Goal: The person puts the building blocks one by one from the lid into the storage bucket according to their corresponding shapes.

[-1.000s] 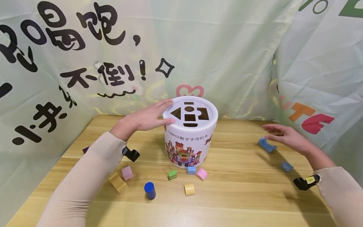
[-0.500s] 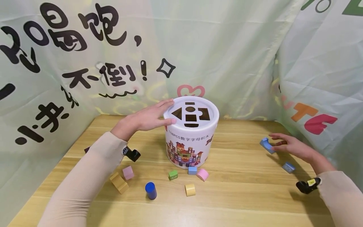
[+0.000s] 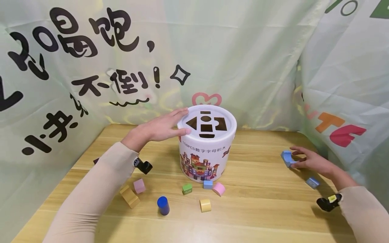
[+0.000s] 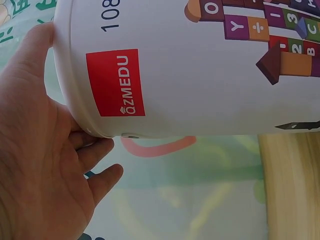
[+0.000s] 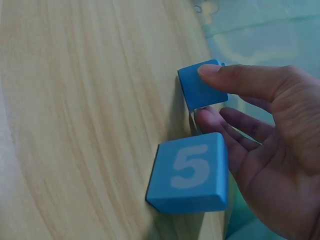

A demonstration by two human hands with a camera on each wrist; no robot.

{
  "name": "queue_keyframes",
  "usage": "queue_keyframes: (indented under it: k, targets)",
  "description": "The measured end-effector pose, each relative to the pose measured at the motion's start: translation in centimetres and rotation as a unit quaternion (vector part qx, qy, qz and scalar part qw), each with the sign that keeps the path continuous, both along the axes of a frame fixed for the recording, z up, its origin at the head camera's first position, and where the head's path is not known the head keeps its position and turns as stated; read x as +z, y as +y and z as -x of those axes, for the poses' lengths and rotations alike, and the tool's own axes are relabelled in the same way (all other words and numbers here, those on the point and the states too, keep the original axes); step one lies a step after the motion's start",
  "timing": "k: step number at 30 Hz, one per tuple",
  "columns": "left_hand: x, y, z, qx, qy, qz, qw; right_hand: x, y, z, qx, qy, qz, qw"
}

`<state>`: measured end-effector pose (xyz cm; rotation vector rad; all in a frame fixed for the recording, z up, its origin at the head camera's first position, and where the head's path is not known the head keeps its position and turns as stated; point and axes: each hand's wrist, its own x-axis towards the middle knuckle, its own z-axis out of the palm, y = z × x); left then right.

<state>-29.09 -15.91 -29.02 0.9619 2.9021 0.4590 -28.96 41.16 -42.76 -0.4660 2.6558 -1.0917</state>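
Blue block [image 5: 200, 90] pinched by right hand [image 5: 270, 145]; wrist cam shows "5" cube [image 5: 190, 172].

Open tabletop [image 3: 261, 206] between bucket [image 3: 206, 152] and blue blocks [image 3: 312, 182].

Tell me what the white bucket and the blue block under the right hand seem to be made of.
White bucket: probably plastic or coated card, smooth with a slight sheen and printed pictures. Blue arch block, held by the right hand: likely painted wood, matte, even colour, crisp edges.
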Motion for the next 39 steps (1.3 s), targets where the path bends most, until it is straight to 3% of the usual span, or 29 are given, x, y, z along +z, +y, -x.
queue_keyframes:
  k: [9,17,32,39]
  targets:
    - [-0.3,0.2,0.1,-0.003,0.002,-0.001,1.0,-0.6,-0.3,0.0,-0.008,-0.004,-0.02,1.0]
    - [-0.3,0.2,0.1,-0.006,0.003,-0.005,1.0,0.0,-0.8,-0.2,-0.018,-0.001,-0.02,1.0]
    - [-0.1,0.1,0.0,0.007,0.002,-0.007,0.9999,3.7,-3.1,-0.4,-0.015,0.053,-0.037,0.998]
    - [-0.1,0.1,-0.1,0.009,-0.001,-0.008,0.9999,5.4,-4.4,-0.6,-0.005,0.053,-0.012,0.999]
